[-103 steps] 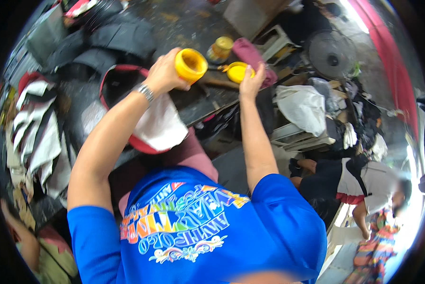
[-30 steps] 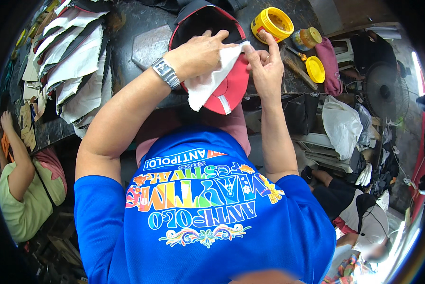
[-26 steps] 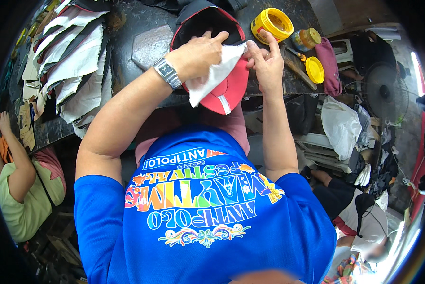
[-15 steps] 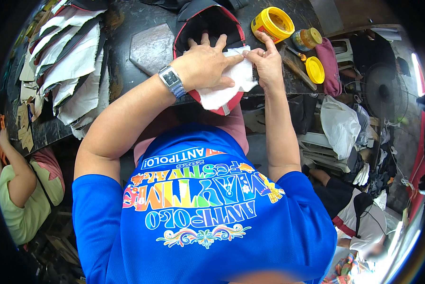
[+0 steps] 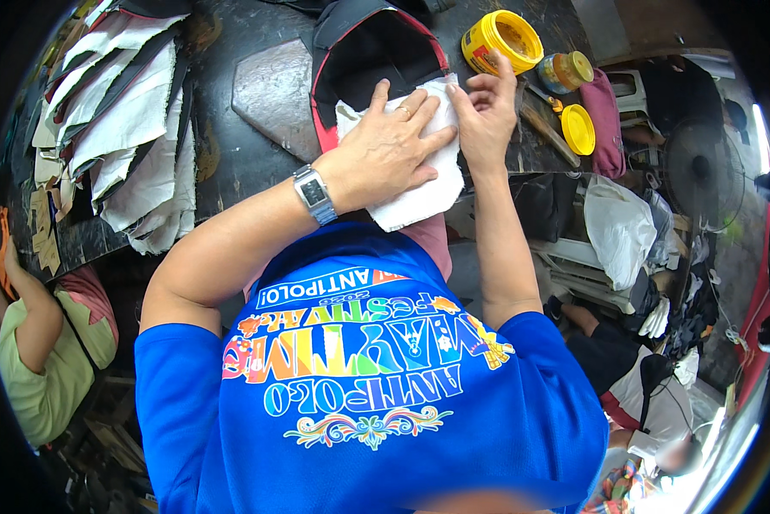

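Observation:
A black, hollow, curved piece with red edging [image 5: 376, 64] lies on the dark worktable in front of me. A white cloth piece [image 5: 423, 193] covers its near part. My left hand [image 5: 393, 146], with a wristwatch above it, rests flat on the cloth with its fingers spread. At the cloth's right edge is my right hand [image 5: 488, 116], its thumb close to the edge and its index finger raised. Nothing shows between the right fingers; whether the thumb touches the cloth I cannot tell.
A flat grey slab [image 5: 273, 94] lies left of the black piece. Farther left is a pile of white cloth pieces [image 5: 128, 120]. An open yellow tub [image 5: 505, 43], a jar [image 5: 563, 72], a yellow lid [image 5: 578, 128] and a maroon bundle [image 5: 603, 120] are at right. Other people sit on both sides.
My left hand has slid nearer to me and lies flatter on the cloth. The cloth's near edge now reaches closer to me. The right thumb and index finger have parted from their pinch.

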Demonstrator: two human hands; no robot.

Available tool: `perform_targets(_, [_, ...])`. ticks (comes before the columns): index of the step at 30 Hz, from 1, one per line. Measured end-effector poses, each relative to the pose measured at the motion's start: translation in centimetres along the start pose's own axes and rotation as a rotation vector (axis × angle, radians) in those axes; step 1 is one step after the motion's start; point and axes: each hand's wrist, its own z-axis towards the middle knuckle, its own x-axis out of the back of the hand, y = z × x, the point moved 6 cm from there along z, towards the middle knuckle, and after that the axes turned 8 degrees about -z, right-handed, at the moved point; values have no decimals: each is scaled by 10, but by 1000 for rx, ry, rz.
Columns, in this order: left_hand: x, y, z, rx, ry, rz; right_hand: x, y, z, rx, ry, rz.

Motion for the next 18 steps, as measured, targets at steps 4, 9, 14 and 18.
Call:
perform_targets(4, [-3,1,2,-8,-15,-5,13,-8,-15,93,21,-16])
perform_targets(9, [-2,1,-1,-37,64,-26,4,-7,-36,107,-45,-181])
perform_targets(14, [6,3,-6,-2,36,-47,-6,-11,-39,200,-113,-428])
perform_targets(18, [14,10,-22,35,36,-64,-11,-11,-42,221,-164,-592])
